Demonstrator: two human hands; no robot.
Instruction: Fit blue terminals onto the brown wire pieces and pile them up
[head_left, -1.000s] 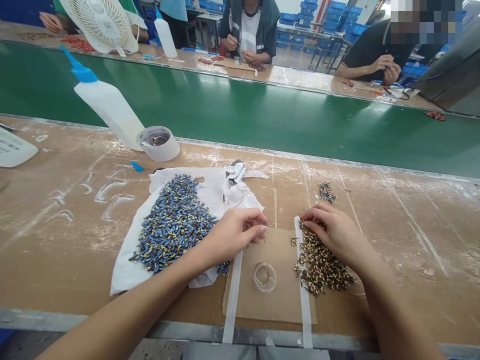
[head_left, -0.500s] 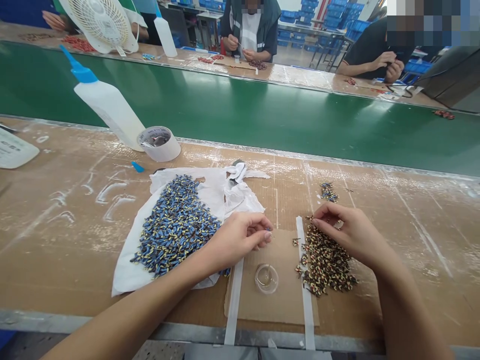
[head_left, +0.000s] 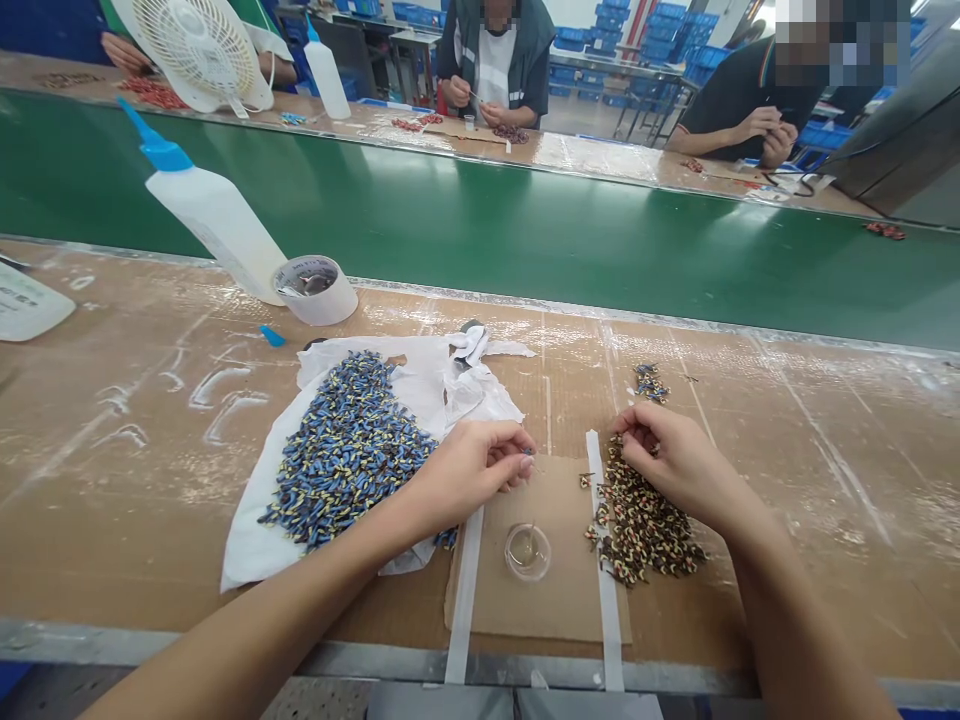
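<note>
My left hand [head_left: 469, 470] is closed in a pinch on a small blue part, beside a heap of blue and yellow parts [head_left: 341, 450] lying on a white plastic sheet [head_left: 259, 520]. My right hand [head_left: 671, 462] has its fingers curled over the top of a pile of dark brown and yellow parts [head_left: 645, 530]; what it holds is hidden. Between my hands, a small clear dish [head_left: 527, 551] sits on a cardboard square [head_left: 555, 590] taped down with two white strips.
A white squeeze bottle with a blue tip [head_left: 206, 210] and a tape roll [head_left: 315, 290] stand at the back left. A green conveyor belt [head_left: 525, 230] runs across. A fan [head_left: 202, 50] and other people working at the far bench lie beyond it.
My right hand shifted slightly over the top of the dark pile. My left hand stayed pinched near the cardboard's upper left corner.
</note>
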